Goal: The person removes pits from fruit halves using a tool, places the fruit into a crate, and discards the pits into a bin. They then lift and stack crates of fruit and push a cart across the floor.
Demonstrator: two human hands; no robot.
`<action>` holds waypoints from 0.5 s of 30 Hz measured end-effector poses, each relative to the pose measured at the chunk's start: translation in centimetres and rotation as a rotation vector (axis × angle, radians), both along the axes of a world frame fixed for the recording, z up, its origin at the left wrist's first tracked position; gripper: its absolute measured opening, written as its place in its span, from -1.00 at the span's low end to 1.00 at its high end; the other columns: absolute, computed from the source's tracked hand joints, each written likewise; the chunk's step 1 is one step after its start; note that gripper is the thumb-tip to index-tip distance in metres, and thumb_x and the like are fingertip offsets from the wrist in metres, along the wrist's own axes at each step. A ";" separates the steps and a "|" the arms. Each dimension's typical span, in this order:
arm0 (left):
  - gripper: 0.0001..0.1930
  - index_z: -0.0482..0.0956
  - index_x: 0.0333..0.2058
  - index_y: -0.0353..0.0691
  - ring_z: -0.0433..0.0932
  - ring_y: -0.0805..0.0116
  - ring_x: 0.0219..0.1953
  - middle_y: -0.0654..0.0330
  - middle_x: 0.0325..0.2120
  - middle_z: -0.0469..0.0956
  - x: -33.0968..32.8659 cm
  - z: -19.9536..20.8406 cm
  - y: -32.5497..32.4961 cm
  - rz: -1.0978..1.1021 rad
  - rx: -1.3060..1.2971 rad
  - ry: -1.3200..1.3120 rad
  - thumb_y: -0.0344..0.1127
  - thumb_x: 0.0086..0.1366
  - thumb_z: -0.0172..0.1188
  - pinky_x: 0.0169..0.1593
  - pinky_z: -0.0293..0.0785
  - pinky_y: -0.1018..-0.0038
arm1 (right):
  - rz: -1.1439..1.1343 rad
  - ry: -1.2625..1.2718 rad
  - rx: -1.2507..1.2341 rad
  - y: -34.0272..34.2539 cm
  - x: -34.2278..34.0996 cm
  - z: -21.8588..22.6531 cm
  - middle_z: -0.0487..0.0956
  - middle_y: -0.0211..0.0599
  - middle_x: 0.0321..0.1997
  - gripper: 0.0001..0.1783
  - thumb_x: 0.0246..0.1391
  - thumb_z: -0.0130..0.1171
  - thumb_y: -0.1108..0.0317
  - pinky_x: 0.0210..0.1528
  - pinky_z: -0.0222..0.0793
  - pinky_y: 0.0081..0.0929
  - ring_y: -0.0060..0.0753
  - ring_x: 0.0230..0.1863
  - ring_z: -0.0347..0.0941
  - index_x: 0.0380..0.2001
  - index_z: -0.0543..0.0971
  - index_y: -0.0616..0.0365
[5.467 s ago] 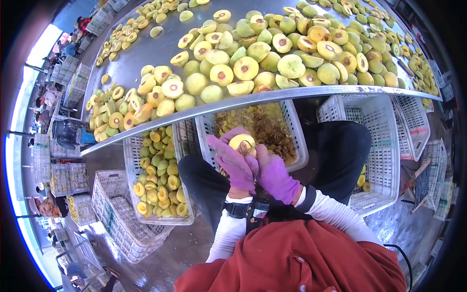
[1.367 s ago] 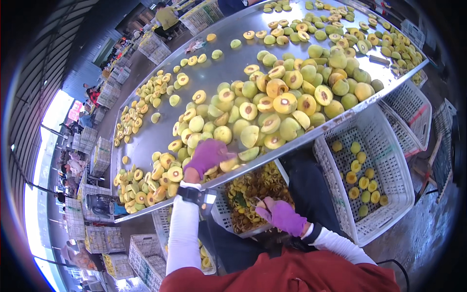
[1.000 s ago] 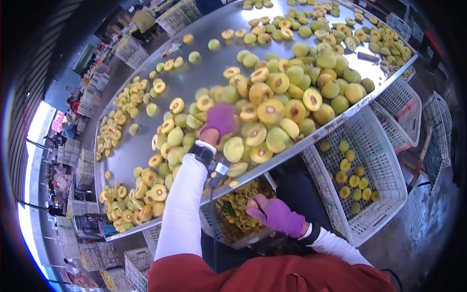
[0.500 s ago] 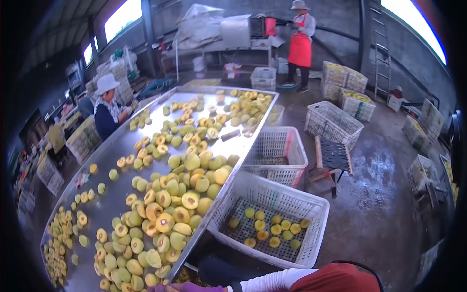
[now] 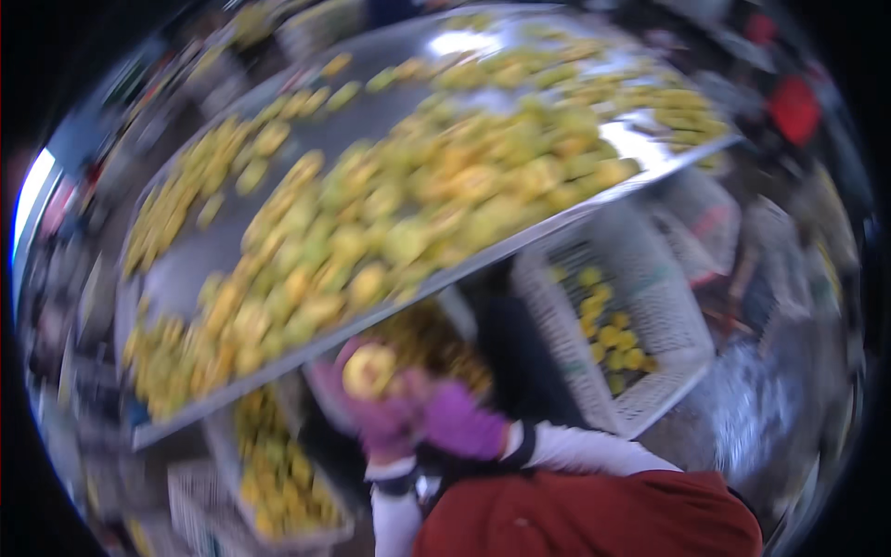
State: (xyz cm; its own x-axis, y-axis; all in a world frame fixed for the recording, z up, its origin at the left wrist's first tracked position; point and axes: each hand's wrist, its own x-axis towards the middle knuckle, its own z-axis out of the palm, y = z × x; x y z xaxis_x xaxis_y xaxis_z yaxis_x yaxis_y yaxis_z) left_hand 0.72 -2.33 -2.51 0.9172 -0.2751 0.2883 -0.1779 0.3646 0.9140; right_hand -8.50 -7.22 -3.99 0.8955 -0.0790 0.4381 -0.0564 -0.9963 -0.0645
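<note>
One yellow fruit (image 5: 368,369) sits in the left hand (image 5: 382,420), curled round it | right hand (image 5: 460,420) bunched up beside, too blurry to tell its grip | crate (image 5: 458,311) just past | then metal table (image 5: 357,125) piled with loads more fruit (image 5: 445,190)

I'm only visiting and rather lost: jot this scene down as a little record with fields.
Left hand: purple-gloved, holding a yellow fruit
Right hand: purple-gloved, close beside the left; grip too blurred to tell
Metal table: strewn with fruit pieces
Right crate: some fruit inside
Left crate: much fuller
Picture: blurred
</note>
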 end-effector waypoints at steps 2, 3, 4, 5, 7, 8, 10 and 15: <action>-0.47 0.36 -0.07 -0.31 0.49 0.33 -0.27 0.10 -0.31 0.50 0.8 -1.6 1.4 -0.049 0.076 0.160 0.06 0.21 0.05 -0.22 0.50 0.46 | 0.017 -0.012 0.623 -0.3 0.3 -1.1 0.52 -0.03 -0.42 -0.75 0.07 0.09 0.32 -0.58 0.32 -0.23 0.00 -0.50 0.47 -0.21 0.35 0.16; -0.43 0.34 -0.06 -0.33 0.50 0.30 -0.31 0.08 -0.33 0.50 1.3 -2.6 2.2 -0.054 0.117 0.245 0.13 0.29 -0.08 -0.24 0.50 0.46 | 0.030 -0.023 0.615 -0.3 0.7 -0.4 0.47 -0.03 -0.59 -0.76 0.11 0.12 0.26 -0.56 0.33 -0.19 0.08 -0.54 0.46 -0.28 0.36 0.15; -0.36 0.33 -0.10 -0.33 0.51 0.27 -0.39 0.06 -0.36 0.49 0.9 -0.6 1.8 -0.056 -0.123 0.624 0.25 0.32 -0.23 -0.30 0.48 0.50 | 0.033 -0.006 0.842 0.0 0.9 -0.4 0.47 -0.03 -0.59 -0.77 0.11 0.13 0.24 -0.58 0.33 -0.23 0.08 -0.54 0.46 -0.34 0.36 0.15; -0.34 0.33 -0.11 -0.33 0.51 0.27 -0.40 0.06 -0.36 0.49 0.2 -0.3 2.0 0.071 0.068 0.300 0.27 0.33 -0.29 -0.31 0.49 0.49 | 0.039 -0.031 0.840 0.6 1.2 -0.6 0.47 -0.03 -0.59 -0.75 0.12 0.12 0.23 -0.58 0.33 -0.22 0.08 -0.55 0.46 -0.34 0.35 0.15; -0.33 0.33 -0.13 -0.33 0.51 0.28 -0.41 0.07 -0.37 0.49 0.2 0.3 3.0 0.113 0.048 0.368 0.28 0.33 -0.32 -0.33 0.49 0.50 | 0.040 -0.042 0.858 2.1 2.0 -0.6 0.47 -0.02 -0.59 -0.74 0.12 0.12 0.23 -0.59 0.32 -0.22 0.07 -0.56 0.46 -0.34 0.34 0.16; -0.33 0.33 -0.14 -0.33 0.51 0.28 -0.42 0.08 -0.37 0.49 0.3 0.7 3.5 0.135 0.033 0.400 0.28 0.34 -0.34 -0.34 0.49 0.50 | 0.028 -0.029 0.857 2.5 2.2 -0.1 0.47 -0.02 -0.60 -0.72 0.12 0.12 0.20 -0.60 0.31 -0.21 0.07 -0.57 0.45 -0.32 0.33 0.17; -0.32 0.33 -0.15 -0.34 0.51 0.30 -0.43 0.08 -0.39 0.49 0.5 -0.7 4.2 0.113 0.049 0.379 0.28 0.34 -0.36 -0.35 0.48 0.51 | 0.008 -0.003 0.862 2.7 2.3 0.0 0.47 -0.02 -0.61 -0.70 0.13 0.11 0.18 -0.60 0.31 -0.20 0.07 -0.58 0.45 -0.31 0.32 0.18; -0.34 0.34 -0.11 -0.38 0.52 0.30 -0.43 0.04 -0.36 0.50 -0.6 0.4 3.4 0.186 0.168 0.289 0.21 0.38 -0.42 -0.29 0.49 0.47 | 0.009 0.040 0.972 2.5 2.2 -0.8 0.49 0.03 -0.58 -0.57 0.17 0.02 0.06 -0.59 0.30 -0.16 0.10 -0.57 0.45 -0.14 0.32 0.22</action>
